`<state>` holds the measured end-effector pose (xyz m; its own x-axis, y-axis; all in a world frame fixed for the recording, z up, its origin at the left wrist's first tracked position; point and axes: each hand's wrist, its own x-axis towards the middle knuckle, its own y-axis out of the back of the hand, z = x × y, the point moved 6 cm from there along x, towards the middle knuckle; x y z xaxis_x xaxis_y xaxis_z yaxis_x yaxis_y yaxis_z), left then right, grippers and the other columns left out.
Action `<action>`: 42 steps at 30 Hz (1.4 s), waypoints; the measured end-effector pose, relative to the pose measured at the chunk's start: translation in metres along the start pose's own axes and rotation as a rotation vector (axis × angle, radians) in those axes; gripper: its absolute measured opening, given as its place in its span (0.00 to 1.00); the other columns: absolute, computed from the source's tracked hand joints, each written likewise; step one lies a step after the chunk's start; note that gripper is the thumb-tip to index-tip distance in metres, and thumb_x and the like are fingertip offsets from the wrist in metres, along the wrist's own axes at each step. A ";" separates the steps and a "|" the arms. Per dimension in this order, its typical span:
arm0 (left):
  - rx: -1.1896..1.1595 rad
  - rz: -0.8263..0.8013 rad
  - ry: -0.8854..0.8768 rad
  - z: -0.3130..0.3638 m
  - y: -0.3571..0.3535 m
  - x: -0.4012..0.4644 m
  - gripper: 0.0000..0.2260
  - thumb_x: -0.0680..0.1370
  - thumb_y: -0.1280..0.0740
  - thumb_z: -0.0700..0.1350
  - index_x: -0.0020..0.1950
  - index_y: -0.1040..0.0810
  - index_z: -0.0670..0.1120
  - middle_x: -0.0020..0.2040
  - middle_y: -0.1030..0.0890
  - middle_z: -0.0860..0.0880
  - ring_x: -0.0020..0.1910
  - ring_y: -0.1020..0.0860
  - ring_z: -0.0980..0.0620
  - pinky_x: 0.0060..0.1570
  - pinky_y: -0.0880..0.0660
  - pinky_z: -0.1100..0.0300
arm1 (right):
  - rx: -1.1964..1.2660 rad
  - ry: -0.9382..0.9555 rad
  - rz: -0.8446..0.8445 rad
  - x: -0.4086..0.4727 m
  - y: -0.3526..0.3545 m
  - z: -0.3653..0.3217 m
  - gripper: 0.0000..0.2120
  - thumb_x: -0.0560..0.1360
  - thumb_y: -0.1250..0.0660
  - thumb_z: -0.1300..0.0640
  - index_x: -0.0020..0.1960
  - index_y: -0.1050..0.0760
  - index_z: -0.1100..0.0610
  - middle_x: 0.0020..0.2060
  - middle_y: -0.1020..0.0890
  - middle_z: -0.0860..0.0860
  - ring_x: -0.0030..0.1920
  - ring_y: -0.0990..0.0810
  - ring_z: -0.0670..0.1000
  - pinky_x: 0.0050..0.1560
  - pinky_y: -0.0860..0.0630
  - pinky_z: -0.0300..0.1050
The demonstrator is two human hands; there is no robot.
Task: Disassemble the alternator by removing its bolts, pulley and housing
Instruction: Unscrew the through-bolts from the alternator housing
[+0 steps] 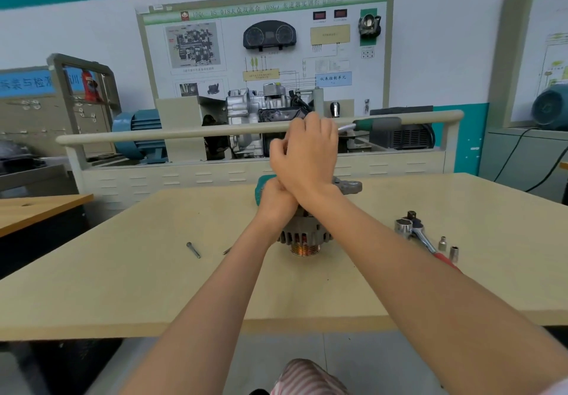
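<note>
Alternator (302,233) steadied on tabletop (123,271) by left hand (274,199); screwdriver (373,124) gripped in raised right hand (302,155).
A slip could be caused by the alternator standing on its narrow pulley (305,249); fingers could be struck.

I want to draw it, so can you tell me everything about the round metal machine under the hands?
The alternator is a grey metal casing with slotted vents, standing on the beige table with its coppery grooved pulley facing down. A mounting ear sticks out at the far right. The left hand grips its top; crossed arms hide the rest.
</note>
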<state>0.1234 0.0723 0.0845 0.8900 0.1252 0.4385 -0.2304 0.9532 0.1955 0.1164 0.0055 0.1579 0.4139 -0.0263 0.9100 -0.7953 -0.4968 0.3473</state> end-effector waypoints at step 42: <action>-0.002 -0.056 -0.032 -0.004 0.000 0.001 0.13 0.78 0.38 0.36 0.34 0.24 0.47 0.26 0.22 0.55 0.27 0.26 0.61 0.25 0.33 0.73 | 0.179 0.113 0.119 0.001 0.005 0.009 0.12 0.75 0.43 0.58 0.41 0.24 0.63 0.38 0.24 0.55 0.42 0.30 0.54 0.50 0.35 0.47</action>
<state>0.1260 0.0740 0.0821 0.8884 0.0631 0.4547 -0.1802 0.9589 0.2191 0.1168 -0.0053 0.1590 0.2618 -0.0015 0.9651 -0.7401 -0.6422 0.1997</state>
